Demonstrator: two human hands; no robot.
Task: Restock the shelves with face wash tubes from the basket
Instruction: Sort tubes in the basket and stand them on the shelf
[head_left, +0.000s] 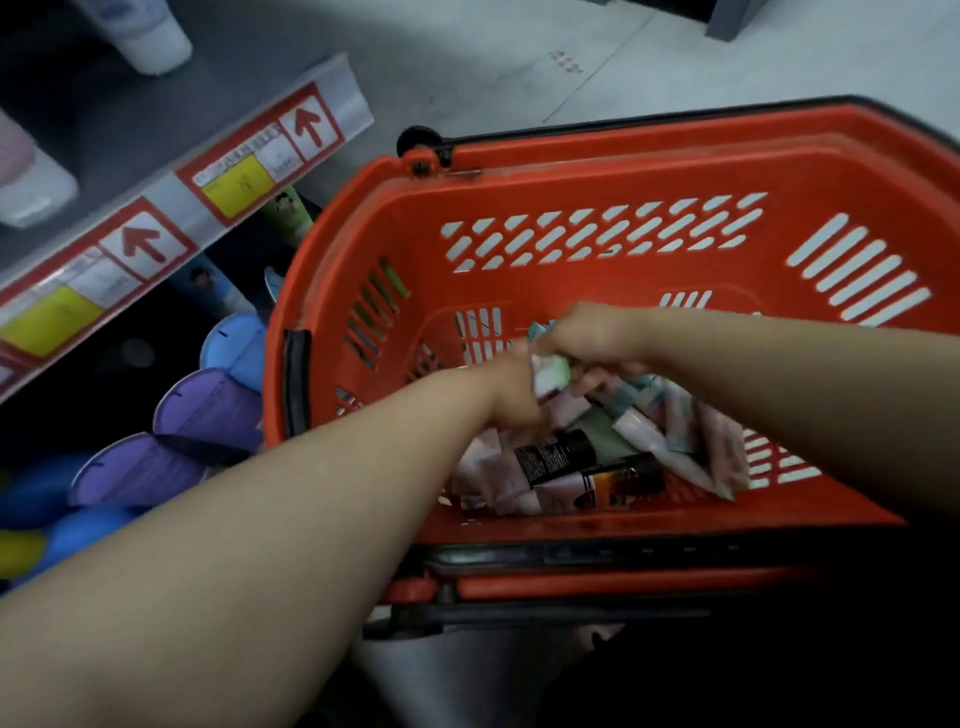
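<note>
A red plastic basket (597, 171) stands on the floor below me. Several face wash tubes (597, 462), pink, white and black, lie piled in its near right part. Both my arms reach down into it. My left hand (511, 389) and my right hand (592, 338) meet over the pile. Between them is a pale green and white tube (549, 375); both hands seem to grip it, though motion blur hides the fingers. The grey shelf (156, 124) is at the upper left.
The shelf edge carries red and yellow price labels (239, 182). White tubes (150, 36) stand on that shelf. Below it, blue and purple tubes (208, 410) fill a lower shelf, close to the basket's left wall. Pale floor (519, 52) lies beyond the basket.
</note>
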